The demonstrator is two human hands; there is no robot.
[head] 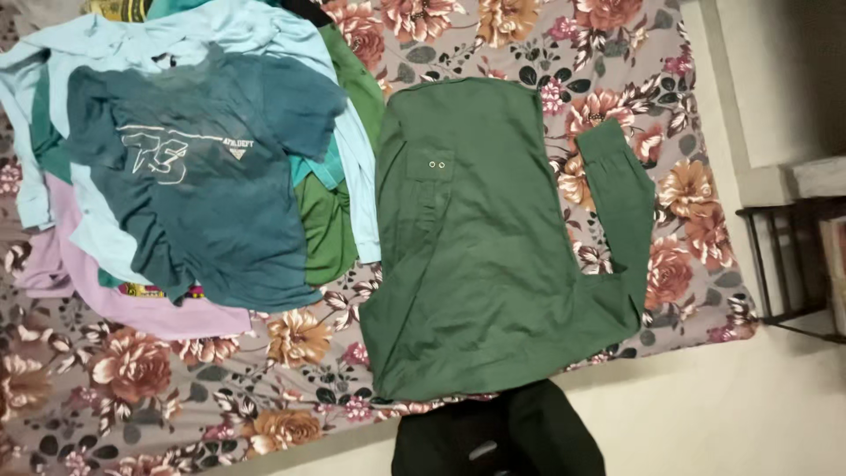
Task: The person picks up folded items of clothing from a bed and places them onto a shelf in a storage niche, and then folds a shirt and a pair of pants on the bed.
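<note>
Lying just past the bottom edge of the frame, a dark black garment or trouser leg (498,432) sits nearest the camera, over the pale floor (705,414). Neither hand shows anywhere, so whether either grip is wide, narrow or holding cloth cannot be told.

Beyond that, a dark green long-sleeved cotton shirt (476,238) is spread flat in the middle of the frame on a bed under a grey floral sheet with pink and orange roses (132,370). One sleeve lies along its right side with the cuff toward the top, and two small metal snaps show near the collar.

By its look, the shirt is laid out smooth and the folding is not yet begun; a first fold would call for both hands at the sleeve or side hem.

Farther, at the upper left, a heap of loose clothes is topped by a dark teal printed t-shirt (203,176), touching the green shirt's left edge.
</note>
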